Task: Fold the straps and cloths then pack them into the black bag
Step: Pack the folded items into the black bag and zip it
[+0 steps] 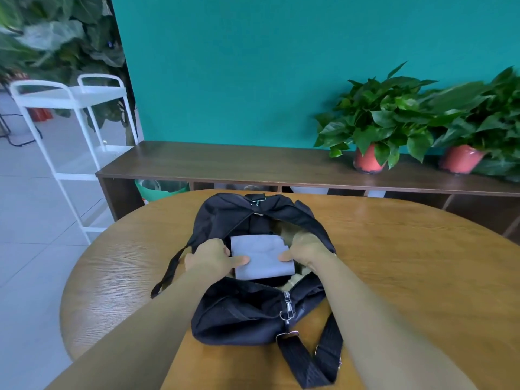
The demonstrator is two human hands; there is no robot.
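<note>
Left hand and right hand pinch opposite edges of the grey cloth inside the open black bag.

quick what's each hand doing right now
Left hand: holding the folded grey cloth, thumb on top.
Right hand: holding the cloth's other side, above the open black bag.

Teal wall behind a low dark-wood shelf unit bearing two potted plants; white trolley, seemingly tiled floor.
</note>
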